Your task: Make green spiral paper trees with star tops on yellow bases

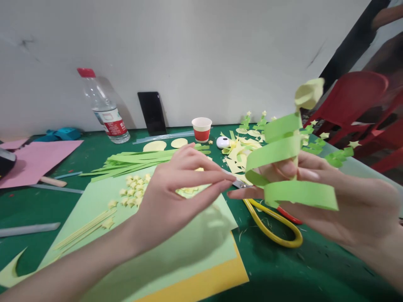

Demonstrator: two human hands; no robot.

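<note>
My right hand (333, 184) is raised at the right, thumb and fingers closed on a curled green paper strip (273, 157). The strip winds in loops around a thin pale stem, and a pale yellow paper star (310, 93), slightly blurred, tops it. To the left, my left hand (185, 184) has its thumb and fingertips pressed together in a pinch; whatever lies between them is too small or hidden. Yellow-handled scissors (273, 228) lie on the table below the hands. Under my left arm is a light green sheet (189, 247) with small folded paper stars (134, 191) and thin yellow strips (86, 228).
Green strips (135, 161), yellow paper discs (155, 146), a paper cup (202, 130), a phone (152, 113) and a bottle (108, 109) stand or lie along the wall. Several star-topped green curls (341, 156) are at the right. Pink paper (47, 161) lies left; red chairs (352, 100) stand beyond.
</note>
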